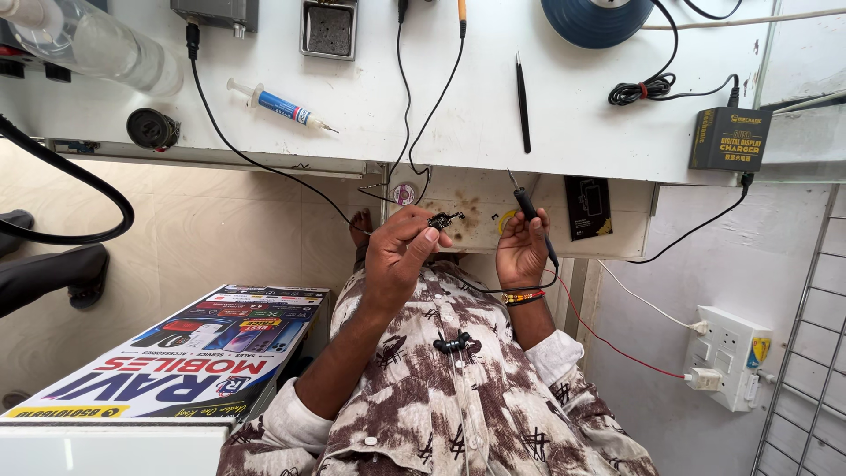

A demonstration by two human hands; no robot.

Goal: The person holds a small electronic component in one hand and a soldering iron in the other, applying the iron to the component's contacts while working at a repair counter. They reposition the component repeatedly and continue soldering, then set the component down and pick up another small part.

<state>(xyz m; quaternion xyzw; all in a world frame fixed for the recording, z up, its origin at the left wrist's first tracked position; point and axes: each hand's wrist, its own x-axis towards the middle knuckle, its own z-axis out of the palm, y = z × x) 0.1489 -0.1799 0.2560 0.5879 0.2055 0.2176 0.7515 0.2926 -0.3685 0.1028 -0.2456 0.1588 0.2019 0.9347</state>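
Left hand [397, 251] fingertips pinched shut on small black component [445, 219], just under white workbench [573, 123] edge; right hand [522, 249] at its 3 o'clock, fingers curled tight round black soldering iron [533, 216], tip toward 11 o'clock

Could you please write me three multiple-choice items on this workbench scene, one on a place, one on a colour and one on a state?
1. Where does the syringe lie?
A. on the white benchtop
B. on the printed box
C. in the right hand

2. What colour is the coiled cable on the benchtop?
A. red
B. black
C. white

3. What does the right hand hold?
A. nothing
B. the tweezers
C. a thin black probe-like tool

Answers:
1. A, since the syringe rests on the white surface, left of the hanging wires.
2. B, since the coil is black with a small red tie.
3. C, since its fingers close round the tool, while the left hand pinches a small black part.
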